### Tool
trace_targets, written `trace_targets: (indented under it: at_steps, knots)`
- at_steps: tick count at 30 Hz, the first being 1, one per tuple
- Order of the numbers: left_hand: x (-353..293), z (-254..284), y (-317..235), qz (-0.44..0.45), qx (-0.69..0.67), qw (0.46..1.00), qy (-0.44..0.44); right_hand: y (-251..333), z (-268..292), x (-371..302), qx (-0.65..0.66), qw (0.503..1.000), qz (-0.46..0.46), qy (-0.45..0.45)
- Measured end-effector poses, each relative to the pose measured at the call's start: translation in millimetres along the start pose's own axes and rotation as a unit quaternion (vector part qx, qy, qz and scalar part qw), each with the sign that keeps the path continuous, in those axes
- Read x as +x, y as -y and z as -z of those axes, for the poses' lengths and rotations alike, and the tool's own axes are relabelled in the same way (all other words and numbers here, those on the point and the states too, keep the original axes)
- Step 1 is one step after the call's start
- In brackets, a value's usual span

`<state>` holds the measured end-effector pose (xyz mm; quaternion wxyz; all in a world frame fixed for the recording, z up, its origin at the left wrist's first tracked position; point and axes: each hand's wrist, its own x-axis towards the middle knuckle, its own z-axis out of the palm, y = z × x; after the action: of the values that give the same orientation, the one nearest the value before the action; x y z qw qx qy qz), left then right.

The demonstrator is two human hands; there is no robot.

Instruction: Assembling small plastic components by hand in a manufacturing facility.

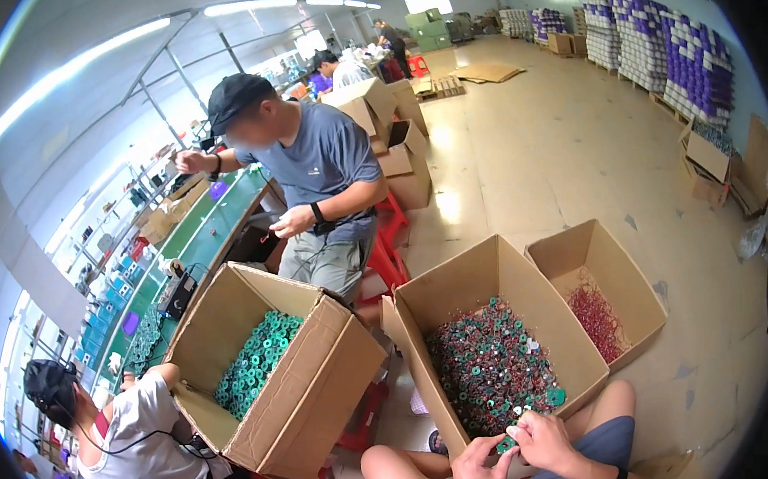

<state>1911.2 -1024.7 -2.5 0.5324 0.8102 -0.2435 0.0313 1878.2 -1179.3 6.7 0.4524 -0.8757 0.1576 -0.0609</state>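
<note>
My left hand is closed, thumb and fingertips pinching a small green round board. My right hand is closed too, its fingertips pressed together at the board's upper edge; what lies between them is too small to make out. Both hands are over the near edge of a large open cardboard box, above my lap. Inside that box is a heap of green round boards with reddish wires. Another green board lies on the heap close to my right hand.
A smaller box with red wires adjoins on the right. On the left, a tilted box holds green ring-shaped boards. One person stands by a green workbench; another sits at lower left. Red stools stand behind.
</note>
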Motion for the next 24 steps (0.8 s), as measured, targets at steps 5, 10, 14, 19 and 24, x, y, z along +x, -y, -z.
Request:
trace_targets:
  at_steps: [5,10,14,19,24]
  knots:
    - [-1.1,7.4,-33.4,0.049,-0.07,0.996,0.027,2.8,6.4,-12.0,0.094,0.994,-0.045,0.016]
    - [0.2,4.9,-23.2,-0.002,-0.038,0.999,0.008,-0.9,5.7,-1.0,0.023,1.0,-0.009,0.016]
    - [-0.4,4.6,-25.8,-0.006,-0.034,0.999,-0.007,3.6,10.6,-4.0,-0.005,0.999,-0.022,0.047]
    - [-6.0,-4.2,-18.2,-0.004,-0.026,1.0,0.004,-16.1,8.5,-9.1,0.135,0.988,-0.031,0.071]
    - [-6.3,-0.2,-23.1,0.002,-0.011,1.0,-0.002,-7.2,8.1,-8.7,0.18,0.977,-0.042,0.102]
